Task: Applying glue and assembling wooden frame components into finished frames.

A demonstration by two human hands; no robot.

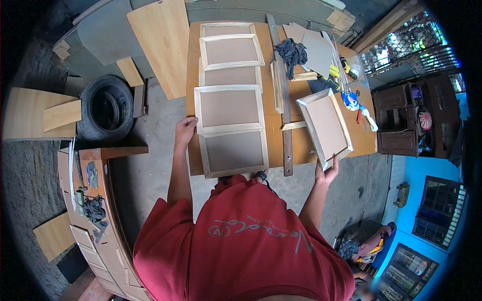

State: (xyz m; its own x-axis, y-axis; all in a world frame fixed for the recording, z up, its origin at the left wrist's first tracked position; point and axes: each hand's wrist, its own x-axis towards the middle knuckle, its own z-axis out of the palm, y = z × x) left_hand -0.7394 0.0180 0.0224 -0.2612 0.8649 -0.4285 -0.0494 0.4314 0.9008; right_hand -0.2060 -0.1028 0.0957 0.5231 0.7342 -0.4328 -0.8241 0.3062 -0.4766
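Several pale wooden frames with brown backing panels lie overlapped in a column on the left half of an orange-brown table [276, 125]. My left hand [186, 130] is closed at the left edge of one wooden frame [230, 107], fingertips against its rim. Below it, a nearer frame [236, 151] is partly covered by that one. My right hand [327, 173] grips the bottom corner of a separate wooden frame [328, 125], which is turned at an angle and tilted over the right side of the table. A long dark metal bar [287, 135] runs between the two sides.
Wood strips [277, 88], a dark cloth [291, 51], a yellow-black power drill [331, 75] and a blue-white packet [350, 101] lie toward the table's far right. A tyre [105, 108] and a second wooden table [113, 210] stand left. A person [369, 251] is at lower right.
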